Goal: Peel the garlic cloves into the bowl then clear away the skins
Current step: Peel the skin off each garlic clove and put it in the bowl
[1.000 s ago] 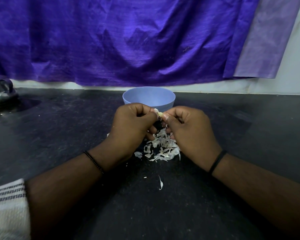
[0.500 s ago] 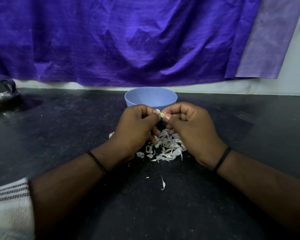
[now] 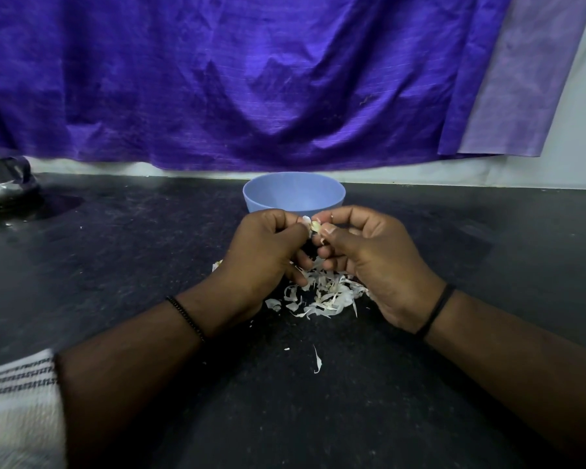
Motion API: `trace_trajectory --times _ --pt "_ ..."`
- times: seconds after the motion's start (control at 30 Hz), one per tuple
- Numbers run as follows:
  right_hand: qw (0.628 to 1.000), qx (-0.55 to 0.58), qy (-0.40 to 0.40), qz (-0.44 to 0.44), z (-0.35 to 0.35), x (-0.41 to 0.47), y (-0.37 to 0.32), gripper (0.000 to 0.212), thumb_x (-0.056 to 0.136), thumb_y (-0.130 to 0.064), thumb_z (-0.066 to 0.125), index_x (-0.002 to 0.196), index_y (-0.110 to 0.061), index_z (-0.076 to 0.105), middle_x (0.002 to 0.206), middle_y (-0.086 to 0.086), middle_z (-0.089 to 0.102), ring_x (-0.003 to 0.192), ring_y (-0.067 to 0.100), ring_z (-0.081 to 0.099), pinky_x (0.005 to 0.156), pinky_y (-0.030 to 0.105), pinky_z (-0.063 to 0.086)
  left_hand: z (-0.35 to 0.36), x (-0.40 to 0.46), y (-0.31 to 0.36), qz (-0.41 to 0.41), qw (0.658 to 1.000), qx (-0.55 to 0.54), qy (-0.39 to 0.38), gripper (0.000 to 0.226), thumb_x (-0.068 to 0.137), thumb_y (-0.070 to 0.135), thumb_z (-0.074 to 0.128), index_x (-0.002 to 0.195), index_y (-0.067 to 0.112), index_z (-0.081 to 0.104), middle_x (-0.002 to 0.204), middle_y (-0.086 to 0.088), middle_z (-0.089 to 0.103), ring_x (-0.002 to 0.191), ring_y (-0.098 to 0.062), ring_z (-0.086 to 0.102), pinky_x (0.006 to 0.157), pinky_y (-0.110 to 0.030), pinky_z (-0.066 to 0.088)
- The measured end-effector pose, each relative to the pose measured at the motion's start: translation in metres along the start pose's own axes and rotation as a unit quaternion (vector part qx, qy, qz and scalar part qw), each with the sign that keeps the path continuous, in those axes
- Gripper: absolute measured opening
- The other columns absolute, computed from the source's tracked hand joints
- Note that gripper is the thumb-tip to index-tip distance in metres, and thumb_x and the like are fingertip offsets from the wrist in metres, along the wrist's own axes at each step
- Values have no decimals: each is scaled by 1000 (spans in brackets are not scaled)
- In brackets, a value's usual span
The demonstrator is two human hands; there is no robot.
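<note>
Pale garlic clove pinched above white skins, blue bowl just behind.

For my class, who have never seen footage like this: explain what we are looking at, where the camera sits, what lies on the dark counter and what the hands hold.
There is no machine here, only a person's two bare hands. The one camera is worn on the head and looks forward and down, so the arms reach in from below. The left hand and right hand meet in front of a blue bowl and together pinch a small garlic clove at their fingertips. On the black counter beneath them lies a heap of pale garlic skins, with one stray strip nearer the camera. A shiny metal vessel stands far left; purple cloth hangs behind.
</note>
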State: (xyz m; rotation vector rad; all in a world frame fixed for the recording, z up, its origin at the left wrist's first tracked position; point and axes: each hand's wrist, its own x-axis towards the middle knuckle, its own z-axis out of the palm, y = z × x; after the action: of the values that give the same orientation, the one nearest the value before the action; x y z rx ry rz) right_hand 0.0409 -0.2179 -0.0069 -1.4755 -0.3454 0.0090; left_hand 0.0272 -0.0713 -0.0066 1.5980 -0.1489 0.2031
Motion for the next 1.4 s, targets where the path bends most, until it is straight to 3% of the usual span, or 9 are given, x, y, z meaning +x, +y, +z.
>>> trace_trajectory --times 0.3,0.47,0.7,0.83,0.97,1.17,1.4 --pt "1000 -6 9 -14 -3 2 1 6 90 -3 68 94 -7 71 74 2 72 64 10 62 58 22 55 -1 0 0 13 997 74 13 16 99 11 56 85 4 62 57 -8 60 43 -17 54 40 -27 46" --pt "999 26 8 24 -4 5 2 6 88 -10 70 93 -11 73 80 2 69 71 10 59 64 27 53 -1 -2 3 42 989 138 29 16 98 15 57 84 8 62 59 -6 61 40 -7 55 41 -23 44" --pt "993 103 -13 52 -2 4 -2 7 93 -9 61 95 -11 68 78 -1 59 64 6 52 54 21 50 -3 -1 3 49 985 160 51 17 99 19 57 87 8 63 62 -8 63 41 -7 56 43 -24 46" --pt "991 119 -31 52 -3 5 -4 8 95 -11 60 96 -12 67 79 -1 64 67 7 57 55 21 51 -7 0 -2 86 971 209 74 15 95 21 63 82 15 67 58 4 63 48 -4 56 50 -27 49" --pt "993 99 -28 49 -3 3 -4 11 94 -12 61 101 -10 69 76 -1 65 63 6 55 53 20 50 -7 -2 -1 131 950 268 91 16 91 27 68 77 19 67 63 8 62 53 -1 53 54 -20 42" --pt "996 78 -9 42 -4 3 -5 10 95 -11 61 100 -7 68 73 1 66 60 6 54 52 20 50 -8 1 -2 161 953 242 81 10 92 17 66 87 26 67 75 6 63 63 -12 61 60 -26 44" --pt "997 72 -3 38 -3 2 -5 10 97 -10 59 99 -7 68 71 2 64 59 7 55 52 20 50 -6 -1 -1 196 958 197 62 12 84 18 77 91 26 71 74 2 64 56 -18 57 53 -30 50"
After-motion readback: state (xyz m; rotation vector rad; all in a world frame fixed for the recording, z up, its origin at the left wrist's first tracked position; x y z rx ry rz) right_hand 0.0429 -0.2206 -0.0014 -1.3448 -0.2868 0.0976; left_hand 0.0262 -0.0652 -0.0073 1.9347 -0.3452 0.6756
